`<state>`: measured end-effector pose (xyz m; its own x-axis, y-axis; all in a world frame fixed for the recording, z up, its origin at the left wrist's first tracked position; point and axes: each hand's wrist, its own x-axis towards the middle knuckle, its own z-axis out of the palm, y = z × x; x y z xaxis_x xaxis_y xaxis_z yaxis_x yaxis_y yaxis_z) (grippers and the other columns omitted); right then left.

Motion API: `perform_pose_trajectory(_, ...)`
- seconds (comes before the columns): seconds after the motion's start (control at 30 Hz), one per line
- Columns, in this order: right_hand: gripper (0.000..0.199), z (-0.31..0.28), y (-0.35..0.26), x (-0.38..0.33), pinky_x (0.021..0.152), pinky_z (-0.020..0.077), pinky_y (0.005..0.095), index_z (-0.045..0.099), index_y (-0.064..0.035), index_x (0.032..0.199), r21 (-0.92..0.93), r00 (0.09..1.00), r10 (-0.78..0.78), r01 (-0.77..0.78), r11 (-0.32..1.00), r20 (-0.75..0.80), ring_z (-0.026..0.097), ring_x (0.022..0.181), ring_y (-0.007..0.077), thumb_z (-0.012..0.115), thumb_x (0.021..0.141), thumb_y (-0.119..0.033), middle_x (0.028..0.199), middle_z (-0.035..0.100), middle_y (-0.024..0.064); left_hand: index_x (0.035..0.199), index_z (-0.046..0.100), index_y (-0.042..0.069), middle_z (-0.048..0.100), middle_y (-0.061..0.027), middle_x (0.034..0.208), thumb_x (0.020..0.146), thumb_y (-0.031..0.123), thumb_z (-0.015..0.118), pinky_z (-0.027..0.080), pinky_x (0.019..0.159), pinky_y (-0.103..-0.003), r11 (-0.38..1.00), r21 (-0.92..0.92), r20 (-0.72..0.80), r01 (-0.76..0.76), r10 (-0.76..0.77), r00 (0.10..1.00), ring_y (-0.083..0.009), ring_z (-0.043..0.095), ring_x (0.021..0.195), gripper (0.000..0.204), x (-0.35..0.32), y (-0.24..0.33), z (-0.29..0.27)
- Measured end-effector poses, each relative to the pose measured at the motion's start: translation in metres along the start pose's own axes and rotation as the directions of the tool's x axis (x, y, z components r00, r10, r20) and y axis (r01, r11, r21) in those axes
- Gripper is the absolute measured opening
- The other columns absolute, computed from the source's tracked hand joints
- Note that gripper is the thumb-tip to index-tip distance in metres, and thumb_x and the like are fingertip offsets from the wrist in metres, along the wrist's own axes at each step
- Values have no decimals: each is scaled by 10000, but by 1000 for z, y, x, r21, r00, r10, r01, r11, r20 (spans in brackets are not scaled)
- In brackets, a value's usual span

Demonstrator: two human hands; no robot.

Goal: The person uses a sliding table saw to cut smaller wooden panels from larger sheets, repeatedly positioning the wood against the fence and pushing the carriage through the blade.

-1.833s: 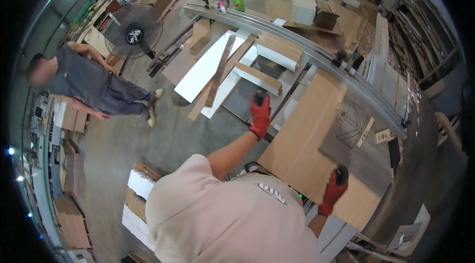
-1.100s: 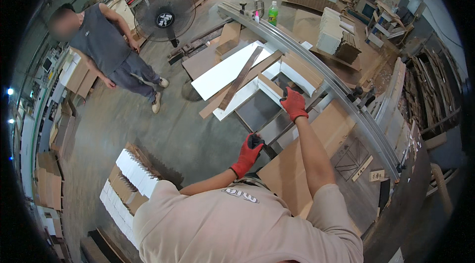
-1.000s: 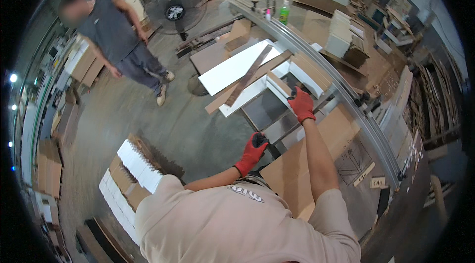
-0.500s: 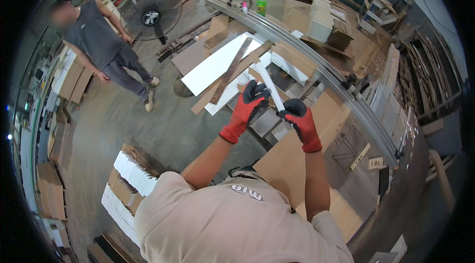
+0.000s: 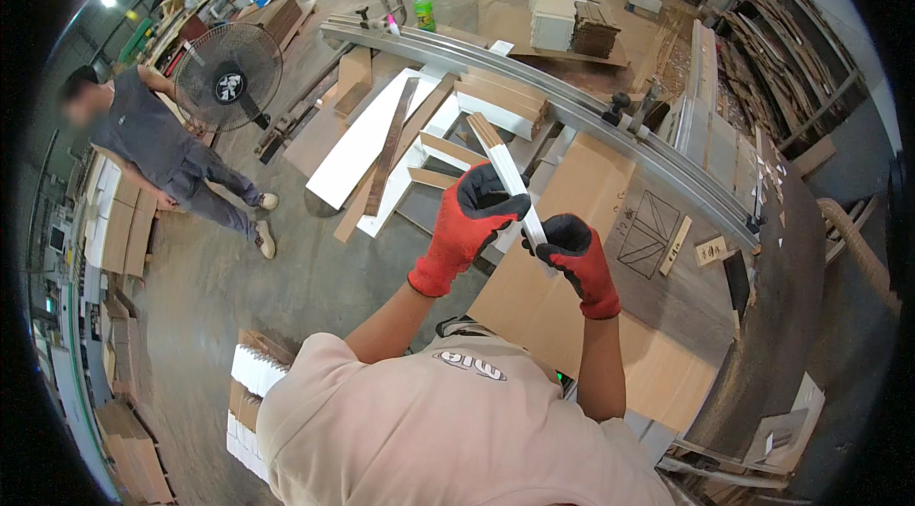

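A small stack of narrow white board strips (image 5: 507, 169) with brown edges is held aslant in front of me, above the work table. My left hand (image 5: 478, 209), in a red glove with black palm, is closed on the stack near its middle. Gloved alike, my right hand (image 5: 574, 253) pinches the stack close to its lower end. Beyond the hands lie white panels (image 5: 367, 139), a dark brown strip (image 5: 391, 146) and a bundle of white strips (image 5: 498, 104). A wide light-brown board (image 5: 534, 292) lies under my right hand.
A long metal rail (image 5: 572, 94) crosses the table's far side, with a green bottle (image 5: 424, 10) behind it. Marked wood pieces (image 5: 677, 247) lie at right. A person (image 5: 157, 139) stands at left near a fan (image 5: 229, 77). Stacked white boards (image 5: 255, 373) are at lower left.
The scene has shifted left in my view. The strip stack has tilted so that its brown far ends show, and my left fingers have closed round it.
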<state>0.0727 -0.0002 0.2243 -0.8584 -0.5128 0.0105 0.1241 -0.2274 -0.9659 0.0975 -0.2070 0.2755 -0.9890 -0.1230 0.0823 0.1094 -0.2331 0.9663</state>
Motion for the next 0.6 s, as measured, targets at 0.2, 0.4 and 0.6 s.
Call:
perform_pose_trajectory(0.2, 292, -25, 3, -28, 675, 496, 240, 663, -29, 1011, -94, 980, -124, 110, 989, -154, 578, 722, 65, 785, 747, -10, 871, 659, -14, 1197, 617, 22, 707, -41, 1009, 848, 28, 733, 504, 726, -225, 1000, -12, 170, 20, -18, 985, -93, 650, 880, 368, 20, -29, 31)
perform_pose_trajectory(0.4, 296, -88, 37, -115, 608, 498, 266, 648, -78, 958, -420, 811, -155, -120, 899, -564, 594, 684, 55, 831, 737, -150, 838, 653, 4, 1340, 477, 54, 601, -39, 1054, 821, 111, 790, 508, 654, -245, 975, 111, 375, 191, -219, 901, -121, 552, 826, 608, 20, -139, 79)
perform_pose_trajectory(0.6, 542, -200, 56, -244, 801, 537, 413, 617, -94, 1197, -417, 282, -309, -680, 603, -908, 680, 913, 303, 802, 705, -226, 1042, 707, 105, 1275, 533, 81, 602, -99, 1182, 768, 127, 803, 518, 836, -372, 904, 308, 735, -296, -29, 678, -254, 605, 987, 577, 2, -212, 179)
